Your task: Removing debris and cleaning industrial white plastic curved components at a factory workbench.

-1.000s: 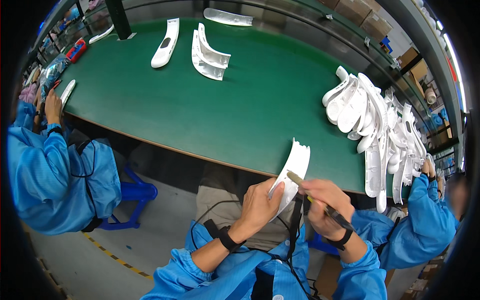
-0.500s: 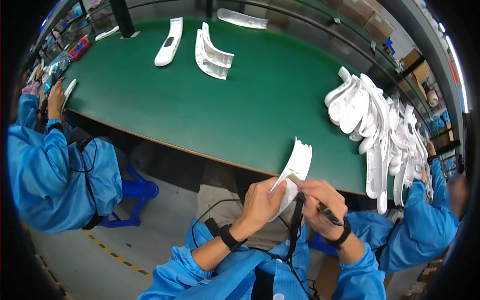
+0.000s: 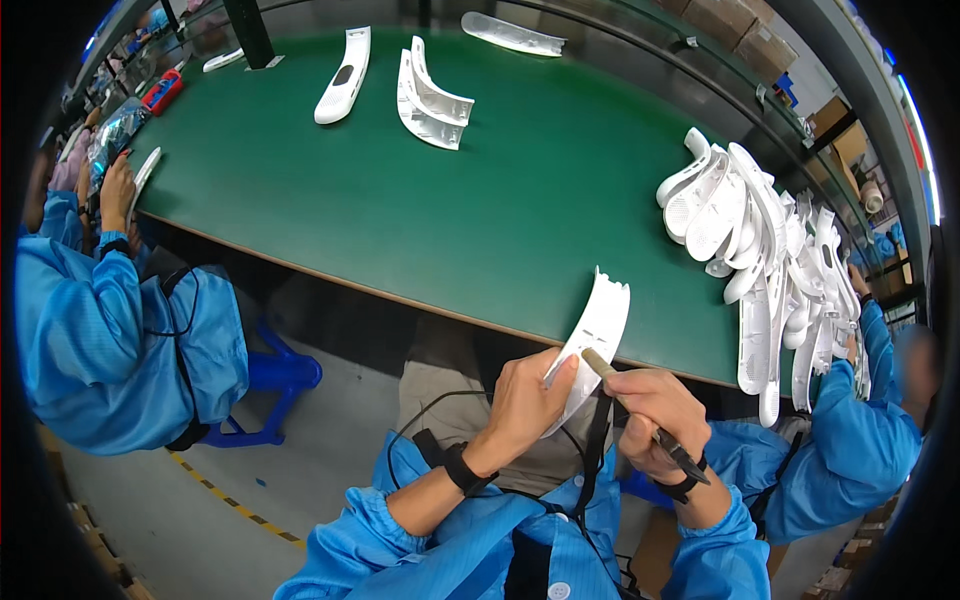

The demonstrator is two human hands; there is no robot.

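Shell of curved white plastic (image 3: pixel 602 312) is held at the front edge of the green tabletop (image 3: pixel 450 230), pinched along its left side by the left hand (image 3: pixel 528 398). Its long axis runs outward and leans right, the notched end reaching over the tabletop; whether it rests there cannot be told. By the right hand (image 3: pixel 662 412), a slim tan-and-black tool (image 3: pixel 599 364) is gripped like a pen, its tan end angled from the right at the shell's inner face, just beside the left hand. Heaped white shells (image 3: pixel 765 255) are seen farther right.
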